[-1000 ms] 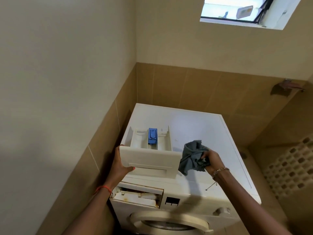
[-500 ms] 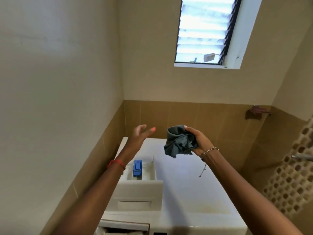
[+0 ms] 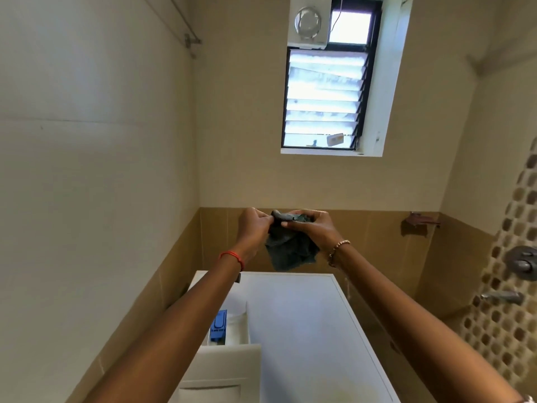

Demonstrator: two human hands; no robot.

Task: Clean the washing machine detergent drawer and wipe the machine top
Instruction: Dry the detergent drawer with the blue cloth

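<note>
Both hands are raised in front of the tiled back wall, above the washing machine. My left hand [image 3: 252,228] pinches one edge of a dark grey-green cloth [image 3: 290,251]. My right hand [image 3: 315,228] grips the cloth's other edge, and the rest of the cloth hangs crumpled below them. The white detergent drawer [image 3: 232,353], with a blue insert [image 3: 218,325], lies on the left of the white machine top [image 3: 305,330], partly hidden by my left forearm.
A cream wall runs close along the machine's left side. A louvred window [image 3: 322,100] with a fan sits high on the back wall. Shower fittings [image 3: 520,263] and a mosaic strip are on the right wall, and a small wall bracket [image 3: 418,223] at back right.
My left hand let go of the drawer, rose, and took hold of the cloth beside my right hand. The cloth went up, and the view tilted upward toward the window.
</note>
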